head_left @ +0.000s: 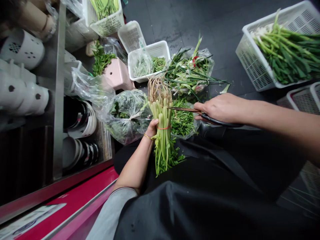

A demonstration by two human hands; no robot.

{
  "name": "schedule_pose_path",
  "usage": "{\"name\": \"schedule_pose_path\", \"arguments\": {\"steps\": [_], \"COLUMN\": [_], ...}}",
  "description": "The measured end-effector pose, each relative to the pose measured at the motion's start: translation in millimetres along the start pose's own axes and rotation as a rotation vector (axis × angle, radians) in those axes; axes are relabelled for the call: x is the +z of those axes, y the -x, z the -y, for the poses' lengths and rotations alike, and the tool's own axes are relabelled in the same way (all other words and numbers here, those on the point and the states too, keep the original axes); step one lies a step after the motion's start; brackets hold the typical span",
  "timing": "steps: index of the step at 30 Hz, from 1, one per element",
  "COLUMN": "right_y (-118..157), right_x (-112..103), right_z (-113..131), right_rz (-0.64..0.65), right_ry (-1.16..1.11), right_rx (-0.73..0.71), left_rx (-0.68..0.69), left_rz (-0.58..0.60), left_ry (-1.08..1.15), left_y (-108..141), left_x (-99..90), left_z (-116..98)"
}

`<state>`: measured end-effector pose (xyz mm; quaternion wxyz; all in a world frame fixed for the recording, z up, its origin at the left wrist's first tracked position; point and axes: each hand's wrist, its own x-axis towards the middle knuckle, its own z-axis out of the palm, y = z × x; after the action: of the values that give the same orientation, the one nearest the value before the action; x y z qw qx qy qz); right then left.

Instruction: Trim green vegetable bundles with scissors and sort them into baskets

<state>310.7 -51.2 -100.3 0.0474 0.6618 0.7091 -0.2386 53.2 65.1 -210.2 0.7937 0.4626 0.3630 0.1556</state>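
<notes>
My left hand [152,128] is wrapped round a bunch of celery [163,116] with long thin stalks. Its brown roots [158,88] point away from me, and its leaves hang toward my lap. A red band [164,128] ties the stalks at about the height of my thumb. In my right hand [222,108] is a pair of scissors [185,109] with dark handles. The blades reach left to the stalks just below the roots; whether they are apart is hard to make out. Behind the bunch lies a bag of cut greens [183,120].
Left of the bunch sits a knotted clear bag of leafy greens [130,116]. Beyond are a pink stool [117,73], a white basket [163,46] and a trimmings pile [192,70]. A basket of green stalks [253,66] stands right; metal shelving [58,100] lines the left.
</notes>
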Motion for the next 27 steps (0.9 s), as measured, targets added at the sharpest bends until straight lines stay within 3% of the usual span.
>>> {"name": "schedule_pose_path", "arguments": {"steps": [4,5,9,11,14,17,23,27], "right_y": [13,17,14,-1,-30,-48,-51,-46], "right_x": [-4,-4,-1,1,0,-2,-5,-3], "right_z": [-4,0,32,50,66,67,56,58], "right_rz": [0.031,-0.026,-0.471,-0.575,-0.591,-0.558,-0.475,-0.519], "right_ry": [-0.269,-0.351,-0.634,-0.690,-0.632,-0.520,-0.487,-0.452], "right_rx": [-0.137,-0.144,-0.001,0.056,0.101,0.112,0.041,0.075], "left_rx": [-0.036,-0.055,-0.057,0.003,0.127,0.209,0.125,0.176], "left_rz": [0.062,0.080,0.101,0.076,0.034,0.019,0.084,0.112], "left_ry": [0.048,0.059,0.081,0.075,0.057,0.000,0.031,-0.004], "left_y": [4,5,4,2,-2,-4,0,4], "left_x": [1.2,2.0,7.3,10.4,13.3,13.7,13.2,15.7], "left_z": [-2,-3,-2,0,6,12,10,7]}}
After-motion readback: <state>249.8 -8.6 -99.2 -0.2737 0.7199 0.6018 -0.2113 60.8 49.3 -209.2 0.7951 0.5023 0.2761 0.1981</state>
